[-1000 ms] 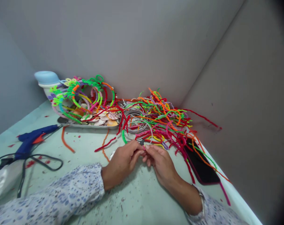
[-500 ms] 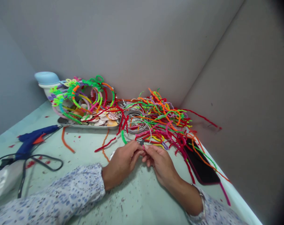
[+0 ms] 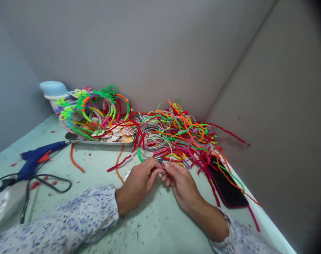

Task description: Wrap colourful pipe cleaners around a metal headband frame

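Note:
My left hand (image 3: pixel 142 180) and my right hand (image 3: pixel 183 184) meet fingertip to fingertip over the table's middle. Between their pinched thumbs and forefingers shows a short bit of pink pipe cleaner (image 3: pixel 163 164); most of it is hidden by the fingers. Both hands look closed on it. Just beyond the fingertips lie scissors with red handles (image 3: pixel 180 153), partly covered. Thin metal rings (image 3: pixel 153 148) lie stacked behind them, one curving down close to my right fingers. I cannot tell whether the pink piece is wrapped round that ring.
A heap of coloured pipe cleaners (image 3: pixel 186 128) spreads at the back right, beside a phone (image 3: pixel 229 188). At the back left, a metal tray (image 3: pixel 107 143) holds shells (image 3: pixel 115 135) and fuzzy headbands (image 3: pixel 83 106). A blue glue gun (image 3: pixel 33 160) with a looped cord lies left.
Slightly more of the pink pipe cleaner shows between my fingertips, and the fingers have shifted a little to the right. The other things stay as they were.

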`<state>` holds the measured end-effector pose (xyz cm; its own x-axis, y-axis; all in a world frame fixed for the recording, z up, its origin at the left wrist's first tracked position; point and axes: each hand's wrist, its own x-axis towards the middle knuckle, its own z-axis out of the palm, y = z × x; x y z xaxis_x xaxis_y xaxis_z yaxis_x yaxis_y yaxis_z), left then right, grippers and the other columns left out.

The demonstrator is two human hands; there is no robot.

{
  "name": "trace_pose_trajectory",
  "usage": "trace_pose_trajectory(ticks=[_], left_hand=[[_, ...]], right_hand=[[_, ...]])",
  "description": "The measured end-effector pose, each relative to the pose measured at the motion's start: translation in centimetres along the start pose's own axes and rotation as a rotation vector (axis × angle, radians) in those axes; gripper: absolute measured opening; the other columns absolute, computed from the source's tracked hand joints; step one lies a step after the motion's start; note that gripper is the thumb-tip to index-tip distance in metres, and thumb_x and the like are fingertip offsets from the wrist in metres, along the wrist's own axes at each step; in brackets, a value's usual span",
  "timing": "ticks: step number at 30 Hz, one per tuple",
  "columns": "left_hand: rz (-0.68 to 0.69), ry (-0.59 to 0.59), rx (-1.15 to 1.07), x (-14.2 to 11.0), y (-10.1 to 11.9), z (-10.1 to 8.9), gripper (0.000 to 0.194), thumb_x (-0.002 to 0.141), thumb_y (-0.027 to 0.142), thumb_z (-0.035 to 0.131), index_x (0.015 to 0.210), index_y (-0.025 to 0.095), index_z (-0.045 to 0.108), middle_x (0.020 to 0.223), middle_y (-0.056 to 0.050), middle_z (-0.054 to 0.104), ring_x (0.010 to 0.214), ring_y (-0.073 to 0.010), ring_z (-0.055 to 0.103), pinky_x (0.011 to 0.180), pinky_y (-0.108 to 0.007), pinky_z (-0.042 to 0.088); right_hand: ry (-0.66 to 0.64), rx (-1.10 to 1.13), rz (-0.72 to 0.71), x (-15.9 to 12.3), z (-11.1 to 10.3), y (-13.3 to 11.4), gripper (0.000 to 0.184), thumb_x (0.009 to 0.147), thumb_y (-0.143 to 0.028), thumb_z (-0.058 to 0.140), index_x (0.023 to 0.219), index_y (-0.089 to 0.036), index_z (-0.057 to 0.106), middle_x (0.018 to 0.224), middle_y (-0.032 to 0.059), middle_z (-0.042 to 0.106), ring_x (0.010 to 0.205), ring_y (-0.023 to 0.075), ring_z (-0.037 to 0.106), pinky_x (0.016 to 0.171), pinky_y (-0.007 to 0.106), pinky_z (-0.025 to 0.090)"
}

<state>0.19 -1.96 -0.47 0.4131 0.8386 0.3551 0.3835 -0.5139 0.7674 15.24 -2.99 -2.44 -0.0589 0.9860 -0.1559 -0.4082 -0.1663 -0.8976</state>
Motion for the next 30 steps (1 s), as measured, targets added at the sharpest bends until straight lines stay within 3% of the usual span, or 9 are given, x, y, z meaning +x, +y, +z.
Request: trace_pose_trajectory(ticks=[14, 30], left_hand=[[-0.181, -0.026, -0.391, 0.14, 0.64, 0.35, 0.015, 0.092, 0.028, 0.047, 0.085, 0.016, 0.054, 0.07, 0.002, 0.06, 0.053, -0.0075, 0.054, 0.052, -0.019, 0.042], [-0.197, -0.002, -0.358, 0.0, 0.2, 0.53, 0.015, 0.092, 0.028, 0.047, 0.084, 0.017, 0.054, 0.068, 0.002, 0.059, 0.054, -0.0085, 0.054, 0.053, -0.019, 0.042]], right_hand=[[-0.094, 0.131, -0.044, -0.02, -0.22, 0.13, 0.017, 0.082, -0.031, 0.064, 0.074, -0.016, 0.06, 0.064, -0.0017, 0.059, 0.058, 0.0079, 0.05, 0.056, 0.019, 0.037], [-0.028, 0.143, 0.039, -0.15, 0.06, -0.14, 0.02, 0.077, -0.033, 0.07, 0.075, -0.016, 0.06, 0.063, -0.0025, 0.056, 0.052, 0.0057, 0.048, 0.046, 0.015, 0.035]])
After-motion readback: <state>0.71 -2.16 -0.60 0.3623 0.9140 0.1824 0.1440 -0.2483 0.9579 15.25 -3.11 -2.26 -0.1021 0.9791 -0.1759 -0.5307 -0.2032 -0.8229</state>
